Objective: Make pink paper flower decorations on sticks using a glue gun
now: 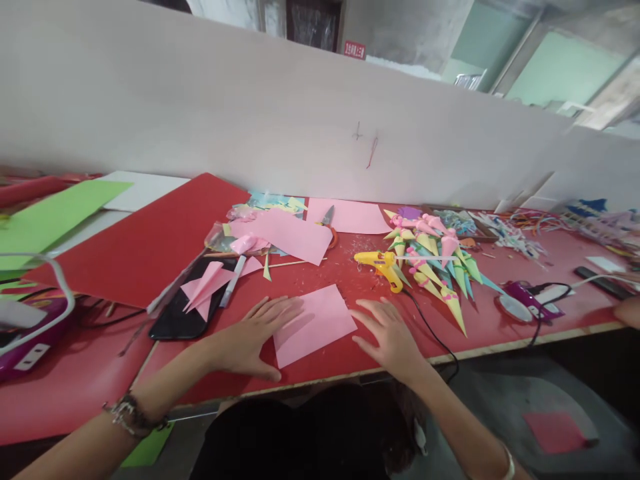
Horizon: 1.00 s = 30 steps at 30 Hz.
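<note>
A rectangular sheet of pink paper lies flat on the red tabletop, close to the front edge. My left hand rests at its left side, fingers spread, with the fingertips over the paper's upper left part. At the right side, my right hand has its fingers apart, the tips at or just beside the paper's right corner. Neither hand grips anything. Beyond my right hand lies a yellow glue gun with a pale glue stick in its back. Left of my left hand, folded pink paper lies on a black phone-like object.
Paper cones in yellow, green, blue and pink are heaped at right. Scissors lie among pink sheets at the back. A large red board covers the left. Purple power strips and cords sit at both sides. A white partition stands behind.
</note>
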### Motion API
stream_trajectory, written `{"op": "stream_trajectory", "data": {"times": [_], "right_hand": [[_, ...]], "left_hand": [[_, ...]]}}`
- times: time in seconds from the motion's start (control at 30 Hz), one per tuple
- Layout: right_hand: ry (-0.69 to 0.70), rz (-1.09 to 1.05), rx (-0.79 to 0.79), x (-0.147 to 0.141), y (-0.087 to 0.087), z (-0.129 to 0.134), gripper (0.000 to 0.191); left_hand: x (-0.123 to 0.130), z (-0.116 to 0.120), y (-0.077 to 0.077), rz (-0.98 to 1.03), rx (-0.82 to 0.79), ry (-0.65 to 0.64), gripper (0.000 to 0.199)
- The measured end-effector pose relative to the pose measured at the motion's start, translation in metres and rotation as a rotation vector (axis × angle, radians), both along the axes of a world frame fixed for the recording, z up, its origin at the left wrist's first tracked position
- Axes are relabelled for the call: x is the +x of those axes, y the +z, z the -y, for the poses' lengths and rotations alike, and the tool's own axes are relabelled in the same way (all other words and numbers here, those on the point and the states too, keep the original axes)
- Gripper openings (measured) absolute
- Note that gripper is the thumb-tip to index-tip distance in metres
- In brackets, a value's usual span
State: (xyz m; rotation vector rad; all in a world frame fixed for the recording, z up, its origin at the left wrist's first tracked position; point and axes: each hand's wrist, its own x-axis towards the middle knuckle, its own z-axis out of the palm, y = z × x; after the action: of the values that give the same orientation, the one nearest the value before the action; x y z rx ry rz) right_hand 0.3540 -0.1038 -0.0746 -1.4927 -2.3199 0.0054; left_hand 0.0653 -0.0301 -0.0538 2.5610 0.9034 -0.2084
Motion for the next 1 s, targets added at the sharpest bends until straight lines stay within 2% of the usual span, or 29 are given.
{"op": "stream_trajectory", "data": {"times": [0.1,0.2,0.27,0.4,0.47,0.57,0.63,0.8,0.9,1.0], "right_hand": [[0.153,-0.054,-0.206,-0.013,0.006,-0.017,0.052],[0.223,-0.037,-0.291,-0.021,0.005,-0.031,0.04],[0.264,-0.007,-0.235,-0.022,0.0,-0.035,0.035],[0.347,0.036,0.048,-0.023,-0.01,-0.033,0.018],[0.36,0.06,0.17,-0.025,-0.011,-0.033,0.023],[0.325,0.058,0.298,-0.03,-0.003,-0.04,0.026],[0.271,0.035,0.352,-0.033,0.009,-0.049,0.023],[0.156,-0.003,0.42,-0.039,0.04,-0.067,0.022],[0.155,-0.019,0.456,-0.047,0.051,-0.069,0.023],[0.187,-0.054,0.477,-0.058,0.057,-0.069,0.022]], "left_hand": [[0.009,0.012,-0.002,0.057,0.018,0.07,0.114],[0.015,0.027,-0.007,0.087,0.032,0.081,0.105],[0.017,0.035,-0.011,0.109,0.049,0.083,0.086],[0.023,0.042,-0.013,0.182,0.177,0.091,0.056],[0.029,0.039,-0.011,0.197,0.273,0.079,0.045],[0.038,0.03,0.0,0.188,0.464,0.053,0.025],[0.04,0.023,0.014,0.162,0.638,0.039,0.019],[0.037,0.01,0.057,0.151,1.051,0.054,0.03],[0.043,0.006,0.071,0.206,1.132,0.071,0.025],[0.053,0.002,0.072,0.307,1.08,0.096,0.022]]}}
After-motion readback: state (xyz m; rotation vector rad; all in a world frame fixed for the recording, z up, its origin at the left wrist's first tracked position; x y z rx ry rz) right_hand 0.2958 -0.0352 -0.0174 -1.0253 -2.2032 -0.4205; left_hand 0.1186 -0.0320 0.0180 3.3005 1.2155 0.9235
